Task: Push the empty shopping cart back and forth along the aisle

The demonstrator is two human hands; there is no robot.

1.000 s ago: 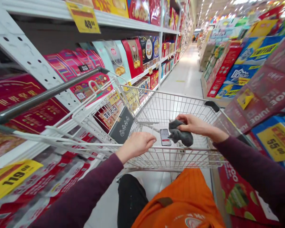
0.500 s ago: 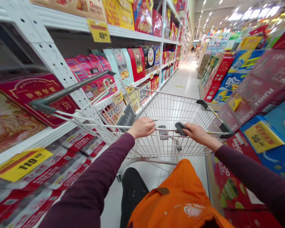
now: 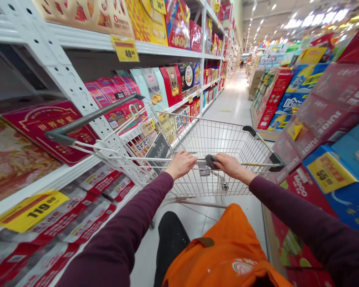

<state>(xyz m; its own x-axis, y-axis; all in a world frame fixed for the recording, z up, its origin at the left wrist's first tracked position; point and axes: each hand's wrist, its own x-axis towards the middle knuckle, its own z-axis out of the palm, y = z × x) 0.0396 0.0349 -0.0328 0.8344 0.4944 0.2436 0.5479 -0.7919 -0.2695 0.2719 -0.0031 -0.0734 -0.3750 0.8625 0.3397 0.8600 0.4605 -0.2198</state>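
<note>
A wire shopping cart (image 3: 227, 183) stands sideways before me, its grey push handle (image 3: 92, 116) to the left. My left hand (image 3: 183, 163) is closed around the near top rail of the basket. Close to its right, my right hand (image 3: 229, 164) grips a small dark grey pad (image 3: 211, 161), cloth or sponge, pressed against the same rail. Its exact kind is too small to tell. Inside the cart, near the handle end, is a dark panel with pale print (image 3: 158, 151).
White shelving (image 3: 48, 52) with boxed goods and yellow price tags (image 3: 125, 48) runs along the left. Stacked cartons (image 3: 329, 107) line the right side. Between them a pale aisle floor (image 3: 230, 95) stretches ahead. An orange apron (image 3: 227, 255) covers my front.
My right hand has slid left along the rail with the grey pad, closer to my left hand. My left hand stays on the rail. The view has shifted slightly.
</note>
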